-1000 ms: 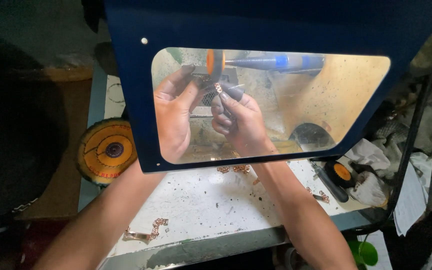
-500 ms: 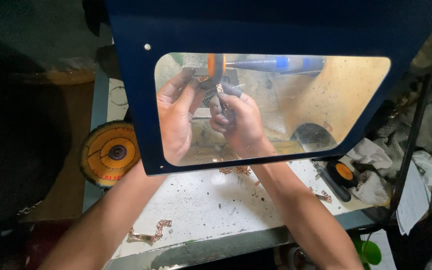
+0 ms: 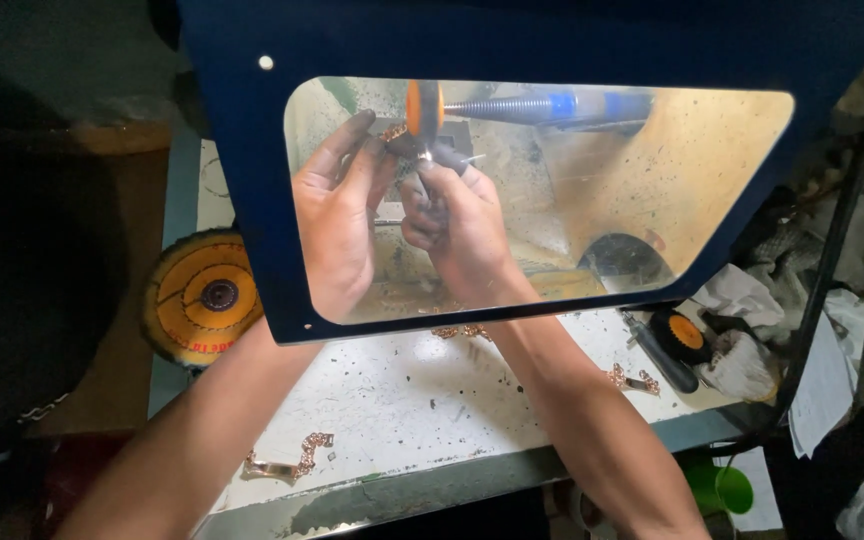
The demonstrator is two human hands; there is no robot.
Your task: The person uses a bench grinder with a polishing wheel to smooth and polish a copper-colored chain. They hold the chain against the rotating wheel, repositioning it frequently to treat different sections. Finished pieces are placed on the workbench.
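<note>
While one orange wheel (image 3: 423,108) spins, both hands (image 3: 332,225) (image 3: 462,235) apparently pinch one chain piece (image 3: 399,133).

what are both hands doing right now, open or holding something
Left hand: fingers pinched on a small chain piece at the orange wheel.
Right hand: shut on the same piece.

pretty grimy white bench (image 3: 422,400) here, with 3 bits of copper chain (image 3: 290,463) lying on it and a black-handled tool (image 3: 658,352) by the right edge
</note>
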